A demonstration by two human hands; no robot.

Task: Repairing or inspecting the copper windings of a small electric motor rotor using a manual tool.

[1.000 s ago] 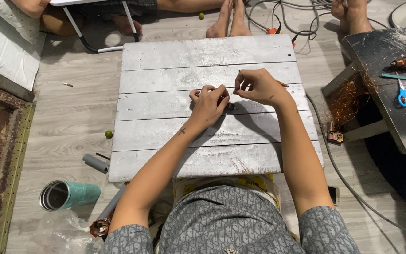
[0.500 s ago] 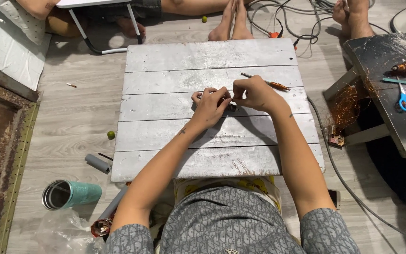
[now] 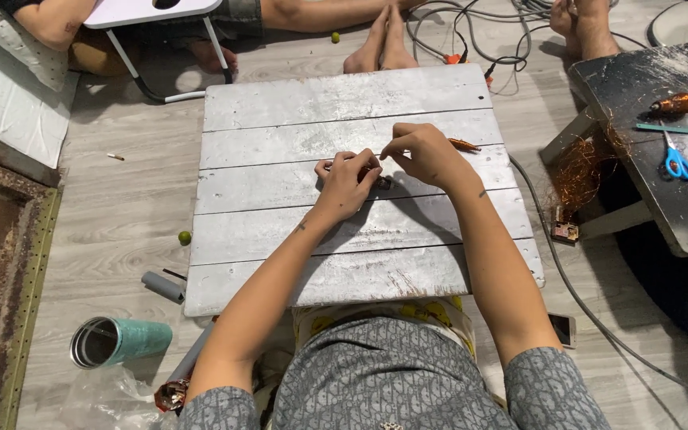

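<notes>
A small dark part (image 3: pixel 377 180) lies on the white slatted board (image 3: pixel 344 103), right between the two hands and partly hidden by them. The left hand (image 3: pixel 347 181) has its fingers curled together around the part, pinning it against the board. The right hand (image 3: pixel 421 153) pinches a thin tool (image 3: pixel 463 144), its orange handle pointing right and its tip meeting the part.
</notes>
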